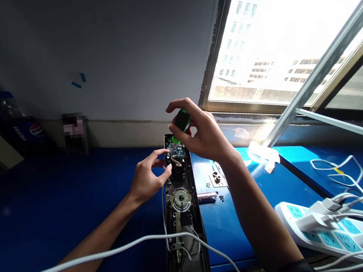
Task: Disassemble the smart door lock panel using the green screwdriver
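A long, narrow dark housing [193, 195], opened up like an electronic door lock, lies lengthwise before me. At its far end is a blue circuit board [179, 150], and below that a round metal disc [181, 198]. My right hand [197, 130] grips the green and black handle of a screwdriver [182, 119], its shaft slanting down to the board. My left hand [151, 174] is at the housing's left edge near the board; thumb and index finger are apart with their tips by the edge. A short light-coloured cable end [175, 162] lies below the board, close to the left fingertips.
Small screws [221, 198], a metal plate with dark round parts [217, 177] and a shiny cylinder [207, 197] lie right of the housing. A white cable [116, 249] crosses in front. A loaded power strip [330, 232] sits at right, a bottle pack [25, 132] at far left.
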`<state>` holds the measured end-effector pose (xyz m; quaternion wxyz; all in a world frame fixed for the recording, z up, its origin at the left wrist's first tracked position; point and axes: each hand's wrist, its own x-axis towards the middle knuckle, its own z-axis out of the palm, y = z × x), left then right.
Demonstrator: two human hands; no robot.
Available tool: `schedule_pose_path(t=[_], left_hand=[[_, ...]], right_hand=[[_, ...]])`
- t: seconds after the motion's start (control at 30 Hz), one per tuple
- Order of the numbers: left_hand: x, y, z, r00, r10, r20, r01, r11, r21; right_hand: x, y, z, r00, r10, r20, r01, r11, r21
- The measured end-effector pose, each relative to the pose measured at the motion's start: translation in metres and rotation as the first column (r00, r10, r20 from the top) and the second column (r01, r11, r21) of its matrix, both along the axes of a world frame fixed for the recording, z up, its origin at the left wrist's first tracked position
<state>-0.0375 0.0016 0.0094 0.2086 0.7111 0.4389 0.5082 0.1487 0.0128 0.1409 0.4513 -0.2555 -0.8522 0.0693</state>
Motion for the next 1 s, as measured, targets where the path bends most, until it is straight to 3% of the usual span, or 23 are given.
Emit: schedule_pose_path(t=[0.2, 0.47, 0.67, 0.87, 1.0], left_hand=[[0.002, -0.001, 0.001, 1.000, 0.018, -0.024, -0.017, 1.000, 0.023], [0.002, 0.000, 0.000, 0.999, 0.035, -0.029, -0.033, 0.998, 0.060], [0.001, -0.001, 0.000, 0.999, 0.032, -0.028, -0.030, 0.998, 0.053], [0.003, -0.001, 0.000, 0.999, 0.033, -0.022, -0.031, 0.997, 0.076], [0.002, 0.000, -0.001, 0.999, 0.030, -0.030, -0.028, 0.997, 0.066]], right_hand=[[-0.010, 0.003, -0.008, 0.978, -0.187, -0.095, 0.200, 0.967, 0.157], [-0.006, -0.005, 0.001, 1.000, -0.003, 0.004, 0.003, 0.999, 0.051], [-0.007, 0.000, -0.005, 0.979, -0.171, -0.109, 0.189, 0.965, 0.181], [-0.004, -0.007, 0.001, 1.000, -0.016, -0.002, 0.016, 0.994, 0.105], [-0.003, -0.005, 0.000, 0.994, -0.109, -0.023, 0.112, 0.982, 0.155]])
